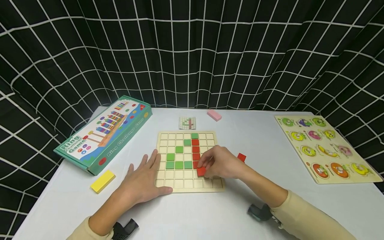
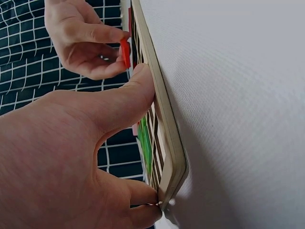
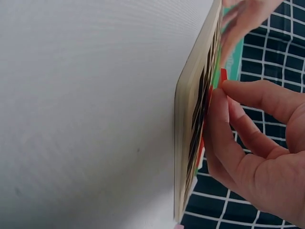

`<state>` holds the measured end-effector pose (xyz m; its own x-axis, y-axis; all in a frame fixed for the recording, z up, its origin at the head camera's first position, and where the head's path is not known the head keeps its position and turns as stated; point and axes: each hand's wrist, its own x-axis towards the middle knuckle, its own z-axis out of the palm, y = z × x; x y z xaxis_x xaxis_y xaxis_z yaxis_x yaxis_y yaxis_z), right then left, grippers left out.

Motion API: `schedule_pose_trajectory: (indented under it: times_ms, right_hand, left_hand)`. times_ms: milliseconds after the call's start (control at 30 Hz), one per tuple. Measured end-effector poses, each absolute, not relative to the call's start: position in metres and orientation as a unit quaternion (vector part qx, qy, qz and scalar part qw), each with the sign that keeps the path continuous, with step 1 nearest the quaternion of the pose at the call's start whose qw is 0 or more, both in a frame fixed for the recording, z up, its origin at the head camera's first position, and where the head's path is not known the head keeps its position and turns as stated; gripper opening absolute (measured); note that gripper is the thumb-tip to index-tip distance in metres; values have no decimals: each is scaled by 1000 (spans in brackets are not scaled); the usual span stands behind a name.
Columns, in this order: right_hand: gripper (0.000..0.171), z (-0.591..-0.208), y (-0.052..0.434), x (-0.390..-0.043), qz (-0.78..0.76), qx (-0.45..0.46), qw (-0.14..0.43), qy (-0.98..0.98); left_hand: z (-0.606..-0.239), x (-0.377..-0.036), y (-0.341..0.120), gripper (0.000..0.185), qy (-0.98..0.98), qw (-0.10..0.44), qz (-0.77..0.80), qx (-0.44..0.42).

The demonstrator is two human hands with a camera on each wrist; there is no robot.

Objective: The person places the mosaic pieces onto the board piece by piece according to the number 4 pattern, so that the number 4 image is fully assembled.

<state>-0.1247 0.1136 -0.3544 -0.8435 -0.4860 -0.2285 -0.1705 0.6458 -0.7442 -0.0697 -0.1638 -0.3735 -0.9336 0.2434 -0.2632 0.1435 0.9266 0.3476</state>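
Observation:
A wooden grid board [image 1: 180, 190] lies on the white table, with several green tiles [image 1: 179, 149] in a stepped outline and a column of red tiles [image 1: 195, 149] in its cells. My right hand [image 1: 220, 161] pinches a red square tile [image 1: 201, 171] between thumb and fingers, just below that red column. In the left wrist view the pinched tile [image 2: 125, 52] stands tilted near the board surface. My left hand [image 1: 142, 181] rests along the board's left side, fingers spread, thumb on the lower left corner. Another red tile [image 1: 241, 157] lies right of the board, partly behind the right hand.
A small pattern card [image 1: 187, 123] lies behind the board, a pink block [image 1: 214, 115] beside it. To the left are a Ring Challenge Game box [image 1: 120, 143] and a yellow block [image 1: 103, 181]. A fruit puzzle board [image 1: 327, 150] lies at the right. A black grid curtain [image 1: 192, 60] surrounds the table.

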Motion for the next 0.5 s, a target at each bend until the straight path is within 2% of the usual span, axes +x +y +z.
schedule_pose_trajectory:
  times_ms: [500]
  right_hand:
    - [26, -357, 102, -125, -350, -198, 208, 892]
  left_hand:
    - [-374, -70, -163, 121, 970, 149, 162, 101]
